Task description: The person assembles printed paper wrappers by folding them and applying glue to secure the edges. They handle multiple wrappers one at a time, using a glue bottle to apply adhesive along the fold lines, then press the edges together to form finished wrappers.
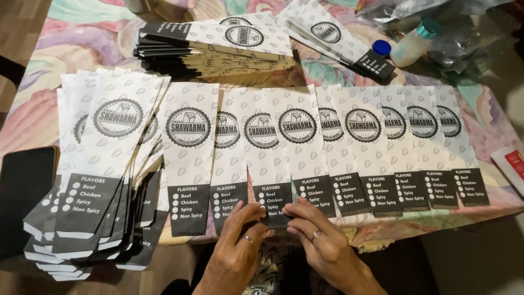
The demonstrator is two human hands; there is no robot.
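Note:
A row of several white paper bags with round black emblems and black bottom panels lies overlapping across the table. My left hand (238, 248) and my right hand (322, 240) meet at the black bottom edge of one paper bag (273, 147) in the middle of the row, fingertips pinching its lower end. Each hand wears a ring. A fanned pile of the same bags (103, 158) lies at the left, near my left hand.
A flat stack of bags (218, 49) sits at the back centre, another bundle (338, 38) at the back right. A small bottle with a teal cap (415, 41), a blue cap (381, 48) and clear plastic lie back right. A dark phone (24, 191) rests at the left edge on the colourful tablecloth (54, 43).

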